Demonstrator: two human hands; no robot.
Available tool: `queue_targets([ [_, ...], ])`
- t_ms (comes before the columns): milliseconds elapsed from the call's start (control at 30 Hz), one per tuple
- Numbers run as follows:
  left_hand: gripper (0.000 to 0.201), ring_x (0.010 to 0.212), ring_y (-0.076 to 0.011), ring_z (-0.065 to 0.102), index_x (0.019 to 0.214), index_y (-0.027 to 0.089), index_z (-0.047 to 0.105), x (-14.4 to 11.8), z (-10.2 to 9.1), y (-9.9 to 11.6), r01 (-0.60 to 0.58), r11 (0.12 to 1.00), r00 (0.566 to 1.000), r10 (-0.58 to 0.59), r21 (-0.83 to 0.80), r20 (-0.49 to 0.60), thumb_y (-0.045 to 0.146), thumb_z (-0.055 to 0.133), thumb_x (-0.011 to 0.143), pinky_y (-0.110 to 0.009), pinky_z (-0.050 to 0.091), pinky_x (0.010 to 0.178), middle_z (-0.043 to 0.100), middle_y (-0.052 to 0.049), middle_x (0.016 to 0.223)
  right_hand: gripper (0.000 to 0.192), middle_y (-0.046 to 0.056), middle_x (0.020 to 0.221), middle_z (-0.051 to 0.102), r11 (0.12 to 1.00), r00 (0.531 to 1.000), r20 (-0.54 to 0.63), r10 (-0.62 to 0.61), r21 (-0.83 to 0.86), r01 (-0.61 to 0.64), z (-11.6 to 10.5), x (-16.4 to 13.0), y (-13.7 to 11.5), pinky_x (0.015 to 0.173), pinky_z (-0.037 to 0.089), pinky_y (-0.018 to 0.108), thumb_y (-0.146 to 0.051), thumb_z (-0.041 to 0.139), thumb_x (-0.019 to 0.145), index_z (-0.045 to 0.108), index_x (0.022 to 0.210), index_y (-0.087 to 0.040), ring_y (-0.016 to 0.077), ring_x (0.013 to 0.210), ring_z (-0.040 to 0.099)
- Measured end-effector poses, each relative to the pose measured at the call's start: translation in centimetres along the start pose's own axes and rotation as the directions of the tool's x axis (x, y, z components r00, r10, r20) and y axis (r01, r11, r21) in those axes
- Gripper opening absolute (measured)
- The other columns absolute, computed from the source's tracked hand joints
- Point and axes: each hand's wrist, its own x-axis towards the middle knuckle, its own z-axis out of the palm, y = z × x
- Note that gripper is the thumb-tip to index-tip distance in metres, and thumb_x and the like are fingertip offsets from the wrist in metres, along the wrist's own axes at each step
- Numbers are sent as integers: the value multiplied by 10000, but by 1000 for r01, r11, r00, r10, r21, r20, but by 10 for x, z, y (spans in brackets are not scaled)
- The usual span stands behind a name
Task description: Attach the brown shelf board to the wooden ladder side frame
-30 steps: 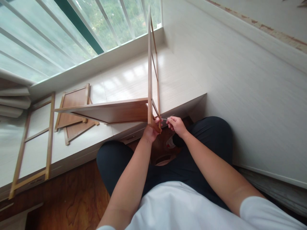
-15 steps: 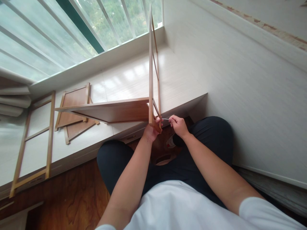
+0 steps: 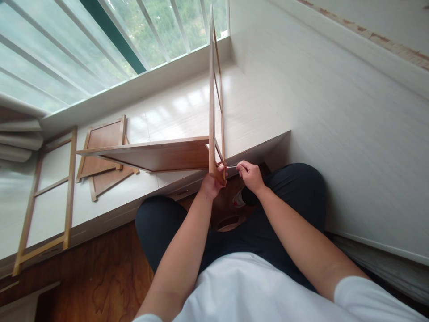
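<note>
My left hand (image 3: 212, 184) is wrapped round the near lower end of an upright wooden frame (image 3: 212, 98), which has slim rails. A brown wooden shelf panel (image 3: 161, 156) meets this frame near its low end and stretches away to the left. My right hand (image 3: 250, 174) is closed in a pinch on a thin metal rod (image 3: 232, 167), perhaps a hex key or screwdriver shaft. The rod points left, its tip against the frame's outer side beside my left fingers. Whatever the tip enters is too small to make out.
On the white window bench (image 3: 181, 107) lie two smaller framed panels (image 3: 103, 138), partly overlapping. Farther left, a ladder-like wooden frame (image 3: 69, 192) leans over the bench edge. A white wall (image 3: 335, 134) rises close on the right, and a barred window (image 3: 161, 31) is behind.
Almost nothing differs. My right hand and the rod have shifted very slightly to the right; the frame and panel hold their position.
</note>
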Motion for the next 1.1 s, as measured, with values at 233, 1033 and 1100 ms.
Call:
queue_targets([
  [233,159,577,-96,640,996,165,740,-2,0,0,-3,1000,1000,3,0,1,168,715,839,-192,459,468,741,-23,781,365,0,604,562,999,999,-1,-32,-24,32,-1,0,-1,635,389,260,-426,500,1001,631,752,-195,135,589,529],
  [1033,199,587,-97,639,1029,159,747,0,0,0,0,1000,1000,0,2,-5,171,718,832,-206,471,476,754,-28,815,356,12,642,582,992,995,-12,-99,-76,98,0,-1,2,666,385,258,-398,484,1017,639,768,-196,141,617,529],
  [1100,202,587,-98,640,1030,157,747,1,-1,0,0,1000,1000,0,2,-4,175,721,830,-208,472,475,751,-28,809,360,17,659,598,991,994,-11,-111,-82,110,0,-1,3,671,389,258,-402,483,1021,644,775,-194,141,625,536],
])
